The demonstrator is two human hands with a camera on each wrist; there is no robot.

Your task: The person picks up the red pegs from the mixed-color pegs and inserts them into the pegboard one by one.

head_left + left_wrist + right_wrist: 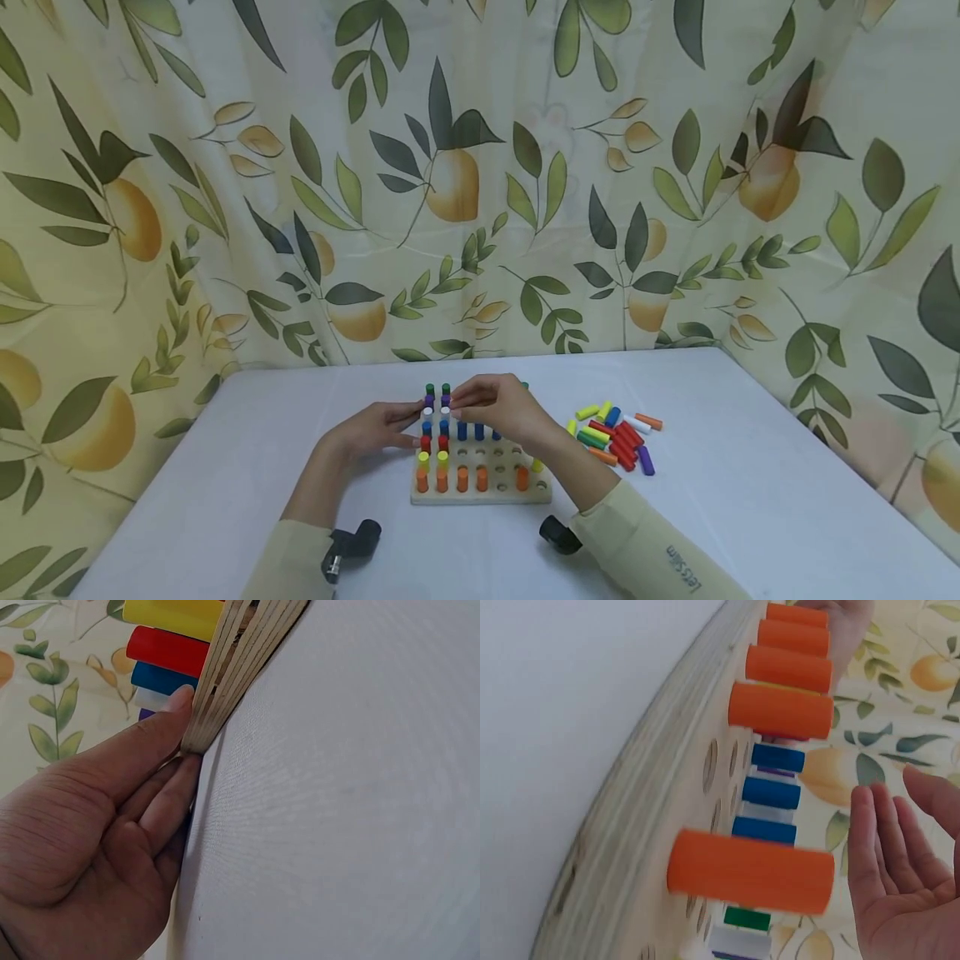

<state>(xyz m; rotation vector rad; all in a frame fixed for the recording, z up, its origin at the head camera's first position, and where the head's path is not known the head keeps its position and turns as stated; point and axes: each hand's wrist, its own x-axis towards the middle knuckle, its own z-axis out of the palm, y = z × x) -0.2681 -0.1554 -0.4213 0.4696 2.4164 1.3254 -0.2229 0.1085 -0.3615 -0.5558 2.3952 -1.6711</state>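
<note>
Left hand point(375, 427) touching pegboard point(480, 498) edge, fingers relaxed; right hand point(506, 408) hovering over pegs point(462, 477), fingers extended; loose pegs point(628, 433) lying to its right.

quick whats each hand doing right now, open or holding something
Left hand: open, touching the side of the wooden pegboard.
Right hand: open above the pegboard, nothing visibly held.
</note>
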